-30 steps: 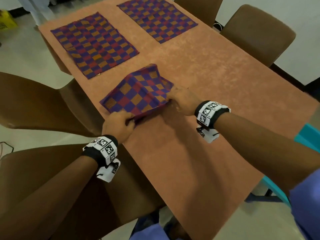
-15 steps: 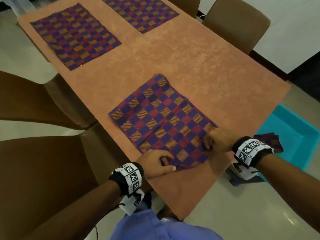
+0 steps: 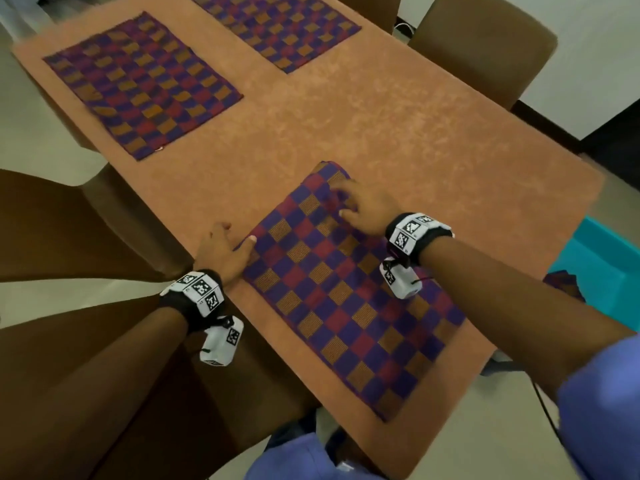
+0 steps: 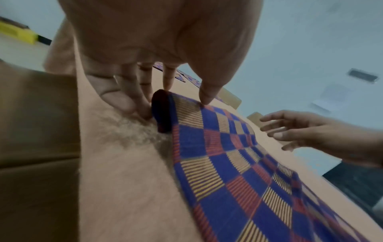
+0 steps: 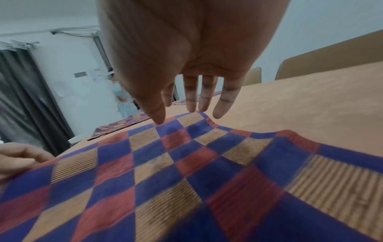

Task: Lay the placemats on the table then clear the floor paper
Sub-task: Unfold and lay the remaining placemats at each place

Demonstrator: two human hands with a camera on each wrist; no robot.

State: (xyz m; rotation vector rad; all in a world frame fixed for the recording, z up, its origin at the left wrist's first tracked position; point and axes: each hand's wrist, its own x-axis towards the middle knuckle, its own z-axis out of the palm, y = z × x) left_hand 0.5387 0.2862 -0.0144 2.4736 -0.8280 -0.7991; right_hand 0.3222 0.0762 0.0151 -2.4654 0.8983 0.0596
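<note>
No readable text, brand or number anywhere. Only signs: black-and-white square coded markers on the left wristband (image 3: 201, 291) and right wristband (image 3: 410, 232), and on the small white units hanging below them. Wall papers too blurred to read.

A dining area, seemingly inside a home or a staged room. A long table (image 3: 398, 140) covered in orange-brown cloth is filling the middle, with checked woven placemats (image 3: 142, 81) lying at the seats. Brown padded chairs (image 3: 485, 46) are standing along both sides of it. Pale floor tiles (image 3: 38, 147) are showing beneath, and plain white walls (image 5: 68, 65) are rising at the far side. Dark curtains (image 5: 24, 101) are hanging at far left in the right wrist view. A turquoise bin (image 3: 602, 265) is sitting on the floor at the right, near the table's edge.
</note>
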